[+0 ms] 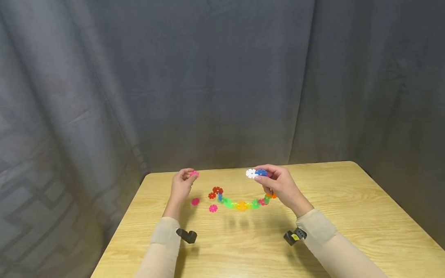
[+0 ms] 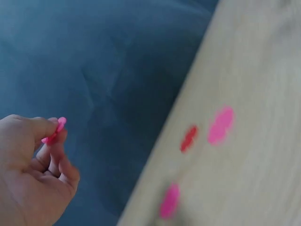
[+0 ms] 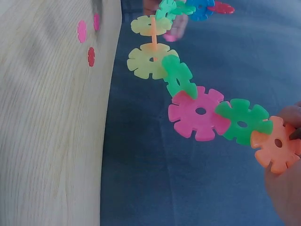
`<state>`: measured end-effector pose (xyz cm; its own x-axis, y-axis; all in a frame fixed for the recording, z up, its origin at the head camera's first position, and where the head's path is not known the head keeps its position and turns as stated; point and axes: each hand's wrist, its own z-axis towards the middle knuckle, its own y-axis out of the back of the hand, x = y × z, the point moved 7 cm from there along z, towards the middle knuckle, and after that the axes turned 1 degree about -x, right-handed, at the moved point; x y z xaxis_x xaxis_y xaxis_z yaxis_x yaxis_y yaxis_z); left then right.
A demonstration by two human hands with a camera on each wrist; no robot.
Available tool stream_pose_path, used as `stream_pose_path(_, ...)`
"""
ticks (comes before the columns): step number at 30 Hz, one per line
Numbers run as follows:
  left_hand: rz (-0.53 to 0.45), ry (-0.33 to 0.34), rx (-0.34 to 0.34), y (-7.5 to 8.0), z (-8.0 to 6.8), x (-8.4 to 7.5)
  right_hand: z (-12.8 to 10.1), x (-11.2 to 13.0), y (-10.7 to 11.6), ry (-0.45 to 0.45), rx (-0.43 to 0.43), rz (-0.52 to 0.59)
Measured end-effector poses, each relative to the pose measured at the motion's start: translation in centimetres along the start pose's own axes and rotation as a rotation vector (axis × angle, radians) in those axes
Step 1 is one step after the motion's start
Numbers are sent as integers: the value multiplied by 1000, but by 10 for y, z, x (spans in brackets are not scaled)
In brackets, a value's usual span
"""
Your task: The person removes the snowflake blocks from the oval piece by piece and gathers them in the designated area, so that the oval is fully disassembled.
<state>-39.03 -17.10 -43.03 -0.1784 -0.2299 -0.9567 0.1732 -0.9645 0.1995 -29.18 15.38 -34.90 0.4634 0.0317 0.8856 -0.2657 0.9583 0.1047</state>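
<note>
My left hand (image 1: pixel 180 184) pinches a pink flower-shaped plastic disc (image 2: pixel 59 129) between thumb and fingers, above the table's far left part. With thumb and fingers, my right hand (image 1: pixel 282 185) holds one end of a chain of interlocked notched discs, where a white disc (image 1: pixel 251 173) and a blue disc (image 1: pixel 261 173) show. From there the chain sags leftward through an orange disc (image 3: pixel 278 143), a green disc (image 3: pixel 242 121), a pink disc (image 3: pixel 201 113) and yellow ones, up to a red disc (image 1: pixel 218 190) at its far end. The hands are apart.
On the wooden table (image 1: pixel 226 253) lie two loose pink discs, a left disc (image 1: pixel 195 201) and a nearer disc (image 1: pixel 213 208), with a loose red disc (image 1: pixel 212 195) close by. Behind the table's far edge hangs a grey curtain (image 1: pixel 213 82).
</note>
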Motion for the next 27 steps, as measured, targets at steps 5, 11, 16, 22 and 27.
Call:
stream_pose_path(5, 110, 49, -29, 9, 2, 27, -1, 0, -2, 6, 18, -6)
stream_pose_path(11, 252, 89, 4, 15, 3, 50, -3, -1, -6, 3, 36, 5)
stream_pose_path(16, 405, 129, -1, 21, -1, 68, -5, -3, -7, 5, 56, 15)
stream_pose_path(22, 492, 130, 29, 22, -1, 75, -5, -4, -3, 9, 49, 13)
stream_pose_path(27, 519, 129, 41, 23, 0, 75, -3, -2, -5, 22, 63, 25)
